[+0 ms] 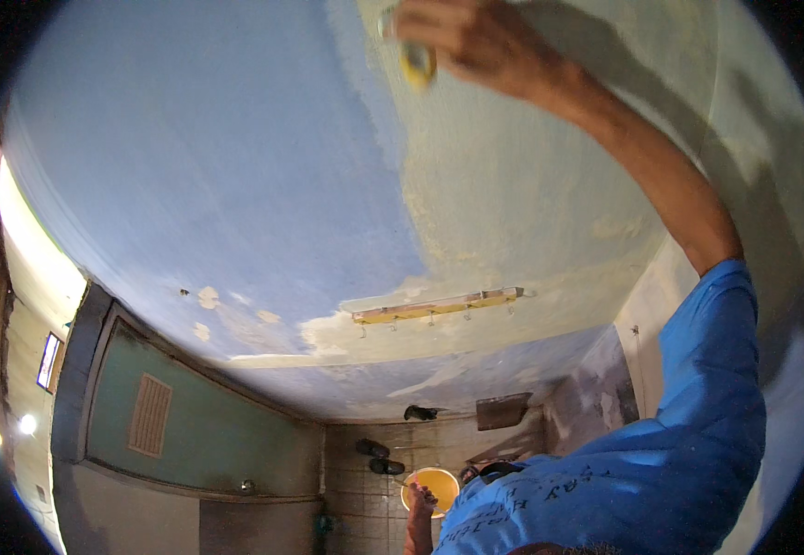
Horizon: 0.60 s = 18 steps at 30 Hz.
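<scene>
High on the wall, my right hand is closed around a small tool with a rounded yellow part and a pale end. Motion blurs it, so I cannot tell its exact kind. The tool is by the uneven border between blue paint and a pale yellowish area. Low down, my left hand is closed at the left rim of a bucket with a yellow-orange inside. The fingers' exact grip on the bucket is partly hidden.
A yellowish rail with hooks is fixed across the wall. A green door with a vent stands at the left. Dark slippers lie on the tiled floor. A dark board rests by the wall's foot.
</scene>
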### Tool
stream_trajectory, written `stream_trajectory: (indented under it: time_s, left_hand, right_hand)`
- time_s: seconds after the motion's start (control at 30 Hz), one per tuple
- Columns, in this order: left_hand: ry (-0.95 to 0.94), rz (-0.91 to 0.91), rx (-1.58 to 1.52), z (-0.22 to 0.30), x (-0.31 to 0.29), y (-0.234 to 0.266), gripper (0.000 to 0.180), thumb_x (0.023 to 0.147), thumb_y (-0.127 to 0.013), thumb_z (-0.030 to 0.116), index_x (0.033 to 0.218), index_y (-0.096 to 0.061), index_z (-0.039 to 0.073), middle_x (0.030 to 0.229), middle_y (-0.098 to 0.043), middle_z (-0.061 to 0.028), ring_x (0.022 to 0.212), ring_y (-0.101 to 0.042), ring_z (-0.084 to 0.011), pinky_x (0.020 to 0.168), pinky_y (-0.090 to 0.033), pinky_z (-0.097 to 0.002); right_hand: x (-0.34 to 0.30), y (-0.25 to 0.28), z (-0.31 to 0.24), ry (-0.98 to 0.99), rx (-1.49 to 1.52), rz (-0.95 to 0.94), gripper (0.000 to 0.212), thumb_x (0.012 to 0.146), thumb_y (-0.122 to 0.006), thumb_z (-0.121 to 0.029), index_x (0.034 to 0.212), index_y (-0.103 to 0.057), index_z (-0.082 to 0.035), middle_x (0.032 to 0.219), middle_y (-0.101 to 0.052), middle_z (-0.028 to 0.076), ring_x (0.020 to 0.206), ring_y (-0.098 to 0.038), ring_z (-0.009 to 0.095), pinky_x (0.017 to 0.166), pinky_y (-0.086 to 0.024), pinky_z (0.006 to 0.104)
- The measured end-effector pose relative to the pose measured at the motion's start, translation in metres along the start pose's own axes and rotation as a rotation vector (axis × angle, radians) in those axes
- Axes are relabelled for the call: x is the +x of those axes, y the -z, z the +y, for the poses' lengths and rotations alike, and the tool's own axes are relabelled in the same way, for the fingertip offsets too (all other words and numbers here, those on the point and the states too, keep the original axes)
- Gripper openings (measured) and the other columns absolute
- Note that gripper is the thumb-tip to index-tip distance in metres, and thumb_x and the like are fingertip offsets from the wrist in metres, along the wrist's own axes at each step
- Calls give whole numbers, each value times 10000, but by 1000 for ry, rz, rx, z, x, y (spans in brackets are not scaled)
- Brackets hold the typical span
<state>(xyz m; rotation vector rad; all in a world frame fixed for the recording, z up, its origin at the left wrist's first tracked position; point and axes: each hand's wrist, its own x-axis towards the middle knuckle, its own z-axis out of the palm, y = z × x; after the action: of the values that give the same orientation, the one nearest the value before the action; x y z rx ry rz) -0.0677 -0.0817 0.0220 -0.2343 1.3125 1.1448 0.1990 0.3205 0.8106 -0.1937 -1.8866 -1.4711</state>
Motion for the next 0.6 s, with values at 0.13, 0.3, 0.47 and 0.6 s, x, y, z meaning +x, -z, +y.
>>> stream_trajectory:
  time_s: [0.13,0.3,0.47,0.6]
  left_hand:
    - [-18,52,24,3,2,-3,416,897,-483,520,814,-509,113,583,-441,-17,448,-402,-188,445,-356,-349]
    - [-89,39,84,14,-15,-19,403,902,-468,494,804,-518,107,590,-453,-26,465,-425,-207,467,-368,-382]
    - [-59,109,35,13,-25,-14,407,928,-469,492,811,-541,109,590,-463,-18,470,-439,-192,457,-374,-374]
    - [-39,90,58,14,-18,-14,412,959,-477,489,826,-568,110,585,-473,-2,469,-450,-166,441,-388,-351]
  right_hand:
    - [-57,-2,-75,32,17,-205,140,854,-673,-123,984,-681,-72,1123,-649,67,1076,-621,198,766,-596,325]
    - [-111,11,-134,-80,401,-371,130,834,-691,-77,953,-651,-46,1018,-644,76,984,-627,189,746,-601,307]
    - [-87,17,-83,-451,568,-359,187,859,-710,-74,1045,-698,-55,1006,-690,71,924,-675,207,710,-598,298]
    - [-83,20,-4,-990,719,-109,246,922,-693,-180,1149,-697,-87,1051,-728,55,910,-698,142,802,-578,310]
